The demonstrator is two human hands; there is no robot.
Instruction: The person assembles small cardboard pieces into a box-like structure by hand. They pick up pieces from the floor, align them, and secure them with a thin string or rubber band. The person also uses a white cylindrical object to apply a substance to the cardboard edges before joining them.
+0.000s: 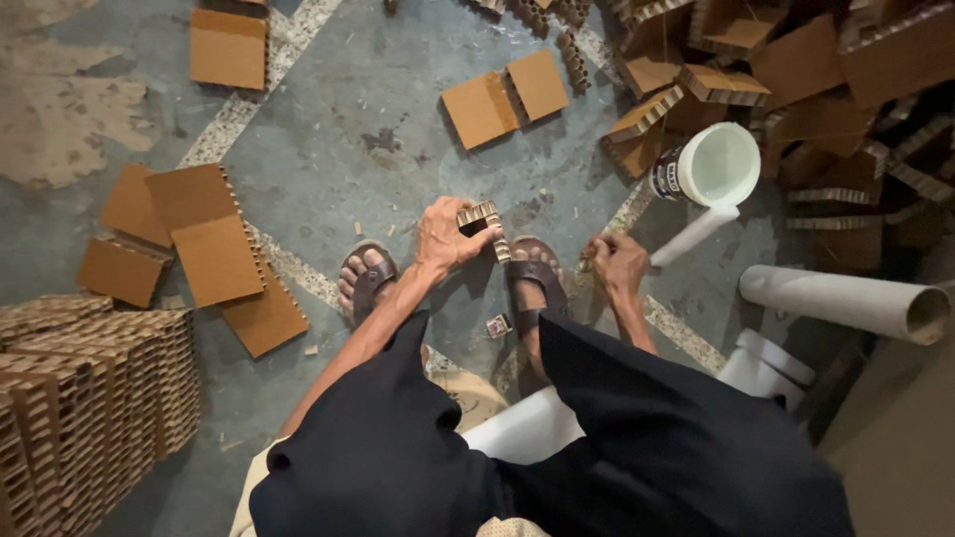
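**Seated over the floor, a corrugated strip pinched in one hand**

The person sits low, knees apart, both arms reaching down between sandalled feet to the grey concrete floor. The left hand has its grip clenched on a short corrugated cardboard piece, fingers wrapped round one end so that the ribbed edge faces up and a narrow strip hangs down beside the right foot. Holding it just above the floor keeps it close to the other hand and in plain sight from above.

The right hand is curled into a loose fist near the floor, beside a white tube. It seems to be closed on something thin, perhaps a small tool or a scrap, but the view is too small to tell what.

Just beyond that hand stands a white plastic tub, open-mouthed, within easy reach. Flat cardboard squares lie scattered to the left and ahead, stacked honeycomb blocks sit at the near left, a jumbled heap of offcuts fills the upper right, and a thick cardboard tube lies at the right.
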